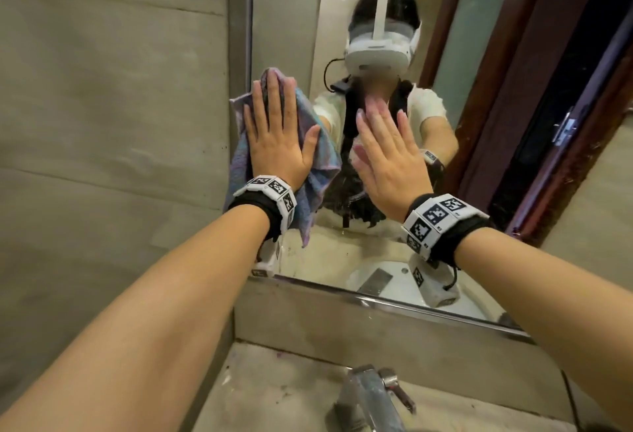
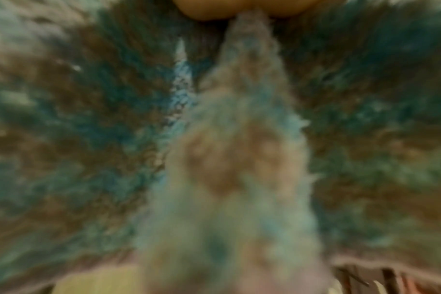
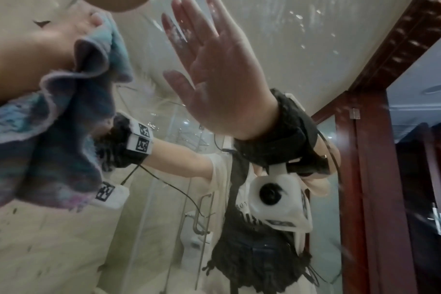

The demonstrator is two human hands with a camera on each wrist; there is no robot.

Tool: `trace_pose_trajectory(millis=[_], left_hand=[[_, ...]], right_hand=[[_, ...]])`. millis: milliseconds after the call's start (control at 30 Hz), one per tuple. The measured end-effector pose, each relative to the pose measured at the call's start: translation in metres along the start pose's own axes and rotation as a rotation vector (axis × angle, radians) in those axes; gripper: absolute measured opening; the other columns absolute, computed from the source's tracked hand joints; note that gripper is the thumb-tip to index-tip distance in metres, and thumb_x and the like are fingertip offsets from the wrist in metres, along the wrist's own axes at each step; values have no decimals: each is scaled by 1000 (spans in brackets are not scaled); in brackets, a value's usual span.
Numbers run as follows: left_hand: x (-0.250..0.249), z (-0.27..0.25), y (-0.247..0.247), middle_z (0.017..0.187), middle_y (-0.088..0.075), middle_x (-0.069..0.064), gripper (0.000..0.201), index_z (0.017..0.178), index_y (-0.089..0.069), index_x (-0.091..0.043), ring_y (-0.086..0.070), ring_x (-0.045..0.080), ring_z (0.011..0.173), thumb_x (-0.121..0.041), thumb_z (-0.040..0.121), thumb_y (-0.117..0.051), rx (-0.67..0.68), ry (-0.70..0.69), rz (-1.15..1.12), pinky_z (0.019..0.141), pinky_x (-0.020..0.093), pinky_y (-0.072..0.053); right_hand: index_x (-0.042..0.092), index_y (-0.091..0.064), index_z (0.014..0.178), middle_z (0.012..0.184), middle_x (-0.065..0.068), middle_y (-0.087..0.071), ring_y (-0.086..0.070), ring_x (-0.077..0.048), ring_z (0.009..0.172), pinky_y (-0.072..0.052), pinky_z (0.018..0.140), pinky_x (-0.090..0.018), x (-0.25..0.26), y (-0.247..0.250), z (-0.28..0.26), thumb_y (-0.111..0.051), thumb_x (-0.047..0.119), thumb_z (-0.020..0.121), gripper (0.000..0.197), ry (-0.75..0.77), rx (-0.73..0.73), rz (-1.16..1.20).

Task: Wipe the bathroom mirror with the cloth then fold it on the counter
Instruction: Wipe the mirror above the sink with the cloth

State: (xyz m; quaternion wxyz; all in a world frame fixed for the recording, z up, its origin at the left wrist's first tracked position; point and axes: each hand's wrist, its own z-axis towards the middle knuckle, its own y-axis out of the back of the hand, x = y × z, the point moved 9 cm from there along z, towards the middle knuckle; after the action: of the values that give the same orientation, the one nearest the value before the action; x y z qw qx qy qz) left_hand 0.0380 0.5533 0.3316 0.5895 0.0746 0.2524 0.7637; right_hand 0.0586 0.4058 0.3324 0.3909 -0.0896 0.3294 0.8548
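My left hand (image 1: 277,130) lies flat, fingers straight, and presses a blue and purple cloth (image 1: 318,171) against the left edge of the mirror (image 1: 287,20). The cloth's lower corner hangs loose below the wrist. My right hand (image 1: 387,154) rests flat on the bare glass just to the right, fingers spread and holding nothing. In the left wrist view the blurred cloth (image 2: 239,159) fills the frame. The right wrist view shows the cloth (image 3: 63,129) at the left and the glass (image 3: 302,59) with the right palm mirrored in it.
A beige stone counter (image 1: 274,394) runs below the mirror, with a chrome faucet (image 1: 373,397) at the bottom centre. A tiled wall (image 1: 113,123) is to the left. A dark wooden door frame (image 1: 534,144) borders the right. The glass shows specks and streaks.
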Motion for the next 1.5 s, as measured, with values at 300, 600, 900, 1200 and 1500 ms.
trace_pose_trajectory(millis=[300,600,900,1200,1500], left_hand=[[-84,-23,-11,155,-14,18,76,148,-8,-4,-13,39,142,-54,94,-24,22,-115,9,113,55,-6],[-138,-18,-6,156,-9,17,75,149,-4,-4,-9,40,142,-54,95,-21,37,-64,4,113,55,-2],[-210,-20,-5,157,-6,13,75,150,-3,-9,-5,37,144,-57,94,-19,49,-189,11,113,54,1],[-243,-59,-30,158,-3,7,72,150,0,-18,-2,33,145,-56,93,-21,105,-369,5,111,55,6],[-221,-93,-45,154,-26,8,66,148,-23,-16,-22,33,141,-47,90,-31,78,-306,-63,112,54,-4]], right_hand=[[-3,-27,142,148,-25,-28,-12,-25,141,-8,117,-43,-53,18,-48,-24,33,101,54,-24,-6,-75],[-4,-26,141,147,-26,-29,20,-12,141,9,118,-33,-117,67,-87,-19,33,101,56,-20,-29,-170],[-1,-20,144,149,-25,-26,18,-12,142,8,118,-32,-150,78,-107,-28,29,100,54,-50,-30,-185],[-5,-30,141,147,-28,-28,-16,-32,138,7,117,-31,-143,64,-133,-39,26,96,55,-28,-13,-108],[-6,-28,141,148,-28,-27,-22,-38,139,-11,116,-46,-96,32,-136,-38,27,96,56,-11,34,16]])
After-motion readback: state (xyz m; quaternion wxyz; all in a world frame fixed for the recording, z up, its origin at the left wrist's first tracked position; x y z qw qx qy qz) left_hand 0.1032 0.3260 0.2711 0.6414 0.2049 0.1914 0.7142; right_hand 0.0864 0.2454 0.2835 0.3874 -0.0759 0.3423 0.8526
